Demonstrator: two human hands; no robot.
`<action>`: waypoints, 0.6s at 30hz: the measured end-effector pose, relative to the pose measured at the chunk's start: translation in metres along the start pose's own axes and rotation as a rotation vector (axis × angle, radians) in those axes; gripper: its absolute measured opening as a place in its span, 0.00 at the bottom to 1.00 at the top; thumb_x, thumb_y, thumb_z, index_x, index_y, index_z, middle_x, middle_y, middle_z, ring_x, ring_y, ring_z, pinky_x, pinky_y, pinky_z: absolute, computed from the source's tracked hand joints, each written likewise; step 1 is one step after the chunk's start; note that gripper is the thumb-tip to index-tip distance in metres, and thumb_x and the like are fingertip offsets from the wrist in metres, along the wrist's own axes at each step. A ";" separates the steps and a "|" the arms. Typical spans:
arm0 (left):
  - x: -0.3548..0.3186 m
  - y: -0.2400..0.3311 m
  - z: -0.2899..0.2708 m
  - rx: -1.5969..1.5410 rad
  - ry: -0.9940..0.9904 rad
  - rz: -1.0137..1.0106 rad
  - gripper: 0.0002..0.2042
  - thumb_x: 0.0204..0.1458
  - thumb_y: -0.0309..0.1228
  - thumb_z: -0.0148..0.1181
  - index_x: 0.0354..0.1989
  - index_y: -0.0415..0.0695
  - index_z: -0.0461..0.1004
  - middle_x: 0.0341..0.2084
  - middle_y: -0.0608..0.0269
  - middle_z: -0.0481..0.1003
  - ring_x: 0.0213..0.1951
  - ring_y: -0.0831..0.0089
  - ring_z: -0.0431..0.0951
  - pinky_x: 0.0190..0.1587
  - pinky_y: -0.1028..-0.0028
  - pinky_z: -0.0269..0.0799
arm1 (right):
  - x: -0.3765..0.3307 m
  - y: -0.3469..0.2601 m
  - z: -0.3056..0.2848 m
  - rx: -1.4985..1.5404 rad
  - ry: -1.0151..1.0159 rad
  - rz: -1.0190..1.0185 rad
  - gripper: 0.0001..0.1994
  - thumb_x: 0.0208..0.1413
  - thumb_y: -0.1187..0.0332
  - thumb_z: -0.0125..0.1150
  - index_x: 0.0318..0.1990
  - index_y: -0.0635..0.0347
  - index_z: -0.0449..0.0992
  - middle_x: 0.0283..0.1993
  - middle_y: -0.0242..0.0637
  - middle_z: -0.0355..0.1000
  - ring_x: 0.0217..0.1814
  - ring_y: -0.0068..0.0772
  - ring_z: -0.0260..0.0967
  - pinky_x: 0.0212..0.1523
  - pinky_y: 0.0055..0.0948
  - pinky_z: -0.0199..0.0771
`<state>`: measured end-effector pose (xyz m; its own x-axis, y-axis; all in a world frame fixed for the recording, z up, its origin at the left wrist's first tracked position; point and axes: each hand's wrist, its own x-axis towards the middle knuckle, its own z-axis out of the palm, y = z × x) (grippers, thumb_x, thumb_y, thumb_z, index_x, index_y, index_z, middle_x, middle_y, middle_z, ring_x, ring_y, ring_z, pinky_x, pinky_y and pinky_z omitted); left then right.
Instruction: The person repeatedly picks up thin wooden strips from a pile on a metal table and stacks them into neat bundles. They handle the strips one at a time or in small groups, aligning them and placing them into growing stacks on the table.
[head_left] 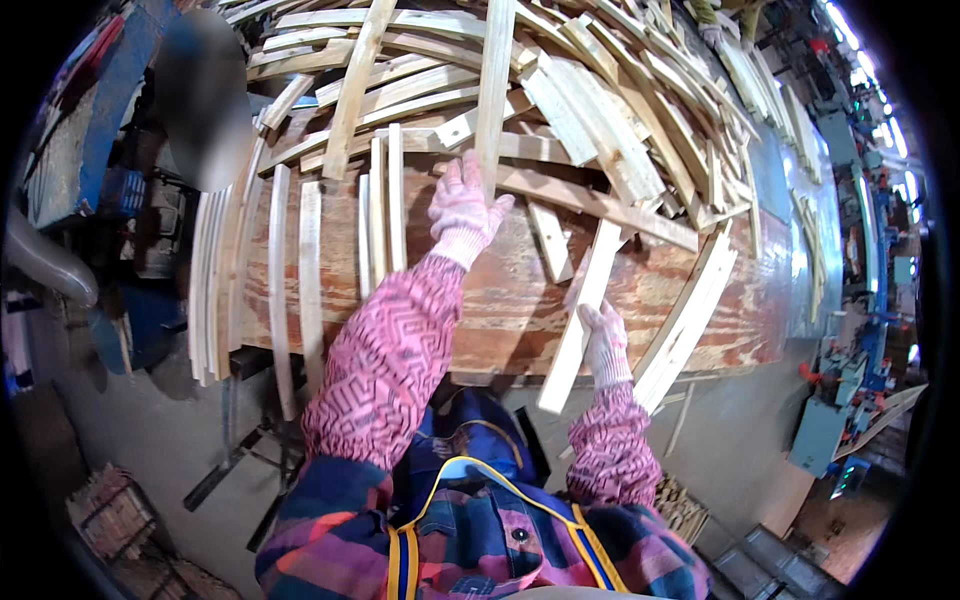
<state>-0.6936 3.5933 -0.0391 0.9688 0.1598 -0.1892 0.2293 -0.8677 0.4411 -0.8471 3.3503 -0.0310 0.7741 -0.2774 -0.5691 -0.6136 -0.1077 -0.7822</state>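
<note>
My left hand (466,208), in a pale pink glove, reaches to the near end of a long wooden strip (494,90). Its fingers are stretched out and the thumb stands apart, with the strip's end between them. Whether it presses on the strip is hard to see. Lower right, my right hand (605,345), gloved too, is closed on the edge of a pale wooden strip (582,320) slanting past the table's front edge. Some of its fingers are hidden behind that wood. Beside it lie a few more pale strips (688,320) side by side.
A large loose heap of wooden strips (620,130) covers the far side of the wooden table (480,310). Several strips (215,290) stand out over the left front edge. Blue machinery (75,160) is at left; green-grey machines (818,435) are at right. Stacked wood (112,515) sits on the floor.
</note>
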 end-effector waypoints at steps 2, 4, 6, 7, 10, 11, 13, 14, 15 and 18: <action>0.035 0.001 0.023 0.060 0.016 -0.024 0.47 0.49 0.49 0.64 0.72 0.50 0.42 0.68 0.52 0.52 0.64 0.49 0.61 0.64 0.51 0.58 | -0.007 -0.011 -0.018 -0.006 -0.065 -0.081 0.18 0.59 0.72 0.56 0.55 0.70 0.71 0.43 0.35 0.75 0.41 0.26 0.72 0.44 0.24 0.72; 0.046 0.013 0.030 0.038 -0.014 -0.151 0.40 0.49 0.38 0.64 0.69 0.44 0.50 0.57 0.50 0.66 0.53 0.58 0.73 0.53 0.56 0.71 | -0.008 0.007 -0.027 0.390 -0.146 0.002 0.18 0.59 0.73 0.56 0.57 0.69 0.70 0.44 0.34 0.75 0.41 0.25 0.72 0.45 0.24 0.72; 0.038 0.000 0.031 -0.571 -0.252 -0.141 0.31 0.48 0.29 0.59 0.63 0.40 0.59 0.45 0.54 0.73 0.44 0.65 0.77 0.46 0.63 0.74 | 0.002 0.014 -0.037 0.366 -0.166 0.018 0.18 0.59 0.74 0.55 0.57 0.69 0.69 0.45 0.34 0.74 0.42 0.25 0.72 0.45 0.24 0.72; 0.031 -0.014 0.028 -0.856 -0.358 -0.132 0.27 0.47 0.25 0.56 0.60 0.37 0.64 0.39 0.56 0.77 0.40 0.68 0.79 0.42 0.66 0.76 | 0.006 0.018 -0.032 0.373 -0.189 0.029 0.18 0.59 0.74 0.55 0.57 0.68 0.69 0.45 0.34 0.74 0.42 0.25 0.71 0.46 0.24 0.72; -0.035 -0.010 -0.031 -1.743 -0.674 -0.174 0.23 0.37 0.17 0.48 0.48 0.34 0.71 0.32 0.54 0.78 0.30 0.68 0.80 0.37 0.67 0.80 | 0.024 0.046 -0.030 0.437 -0.145 0.072 0.16 0.60 0.72 0.56 0.54 0.67 0.70 0.41 0.35 0.74 0.38 0.28 0.73 0.41 0.26 0.75; -0.041 -0.026 -0.014 -1.724 -0.677 -0.164 0.26 0.36 0.17 0.48 0.51 0.33 0.69 0.34 0.49 0.78 0.33 0.63 0.82 0.39 0.63 0.82 | 0.030 0.054 -0.028 0.457 -0.141 0.083 0.16 0.60 0.71 0.56 0.54 0.66 0.71 0.40 0.35 0.74 0.36 0.30 0.74 0.38 0.26 0.76; -0.054 -0.049 0.004 -1.797 -0.716 -0.135 0.28 0.36 0.18 0.50 0.53 0.33 0.67 0.36 0.45 0.78 0.36 0.56 0.82 0.41 0.58 0.82 | 0.020 0.024 -0.006 0.445 -0.166 0.035 0.13 0.60 0.69 0.56 0.50 0.64 0.72 0.39 0.36 0.74 0.35 0.30 0.73 0.36 0.28 0.76; -0.059 -0.053 0.009 -1.836 -0.756 -0.111 0.29 0.36 0.18 0.51 0.55 0.33 0.65 0.37 0.43 0.78 0.38 0.52 0.82 0.42 0.55 0.82 | 0.015 0.009 -0.001 0.509 -0.188 0.068 0.12 0.60 0.68 0.57 0.49 0.63 0.73 0.39 0.35 0.74 0.36 0.29 0.73 0.37 0.27 0.75; -0.066 -0.054 0.011 -1.857 -0.768 -0.125 0.29 0.37 0.18 0.50 0.55 0.33 0.65 0.38 0.43 0.78 0.37 0.52 0.82 0.40 0.55 0.82 | 0.006 0.001 -0.001 0.575 -0.202 0.108 0.12 0.60 0.67 0.58 0.47 0.63 0.73 0.39 0.35 0.74 0.36 0.27 0.72 0.38 0.25 0.74; -0.081 -0.059 0.007 -1.884 -0.737 -0.157 0.21 0.51 0.26 0.53 0.56 0.35 0.66 0.39 0.43 0.77 0.34 0.54 0.81 0.34 0.58 0.81 | -0.029 -0.025 -0.016 0.363 -0.094 0.080 0.11 0.59 0.64 0.58 0.43 0.62 0.77 0.29 0.31 0.74 0.25 0.25 0.71 0.27 0.24 0.75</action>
<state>-0.7862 3.6282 -0.0554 0.8313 -0.4363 -0.3444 0.5552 0.6805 0.4781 -0.8569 3.3454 0.0093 0.7470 -0.1802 -0.6399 -0.5911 0.2605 -0.7634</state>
